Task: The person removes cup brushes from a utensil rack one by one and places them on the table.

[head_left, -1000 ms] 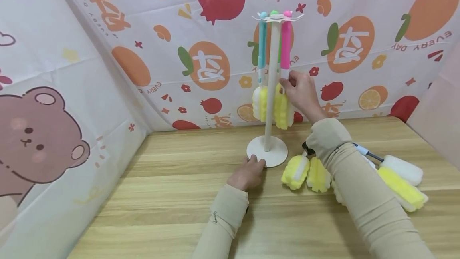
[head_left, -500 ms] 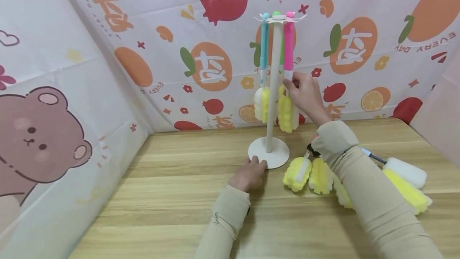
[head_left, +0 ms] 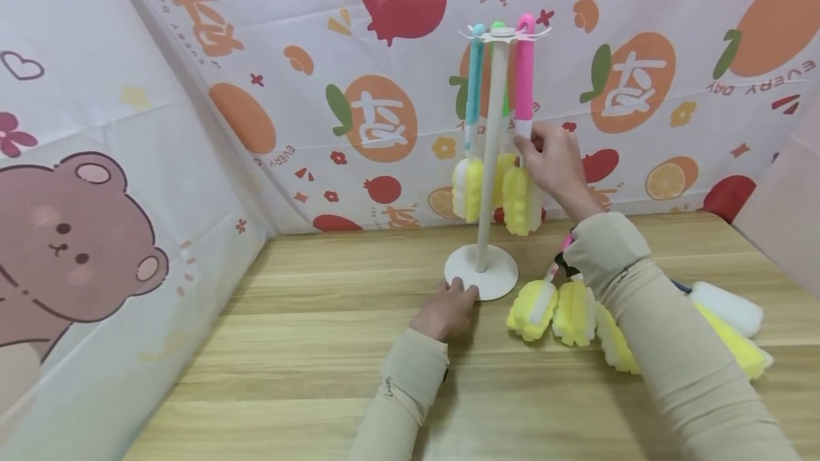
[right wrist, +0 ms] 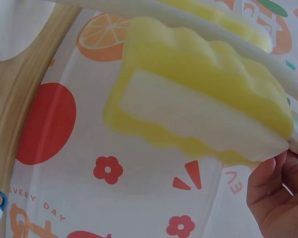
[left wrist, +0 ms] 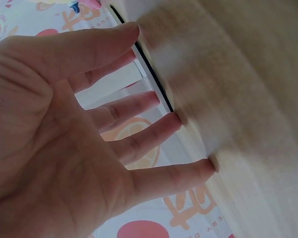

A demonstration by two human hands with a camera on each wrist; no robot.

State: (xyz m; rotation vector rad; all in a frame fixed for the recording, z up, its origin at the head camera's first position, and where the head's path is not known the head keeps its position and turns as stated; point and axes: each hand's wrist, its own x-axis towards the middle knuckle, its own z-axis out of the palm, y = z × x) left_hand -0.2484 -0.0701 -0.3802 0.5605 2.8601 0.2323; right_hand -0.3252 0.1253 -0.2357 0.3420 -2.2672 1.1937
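In the head view, my right hand (head_left: 556, 162) pinches the white neck of a pink-handled sponge brush (head_left: 524, 84). The brush hangs upright, its top loop just above the white rack's hooked disc; I cannot tell if a hook passes through it. Its yellow-and-white sponge (right wrist: 203, 94) fills the right wrist view. A blue-handled brush (head_left: 474, 91) hangs on the left of the white rack (head_left: 493, 119), and a green one (head_left: 498, 25) sits mostly hidden behind. My left hand (head_left: 445, 310) lays extended fingertips on the front of the round base (head_left: 500, 277); its fingers are spread (left wrist: 164, 131).
Right of the base several sponge brushes (head_left: 533, 310) lie on the wooden table (head_left: 307, 347), partly under my right forearm. A white-headed brush (head_left: 727, 308) lies further right. A fruit-print cloth (head_left: 397, 55) stands behind, a bear-print cloth (head_left: 70, 233) at the left.
My right hand has moved slightly right with the pink brush, whose loop now stands higher above the disc. The left hand stays on the base. The view has shifted slightly.
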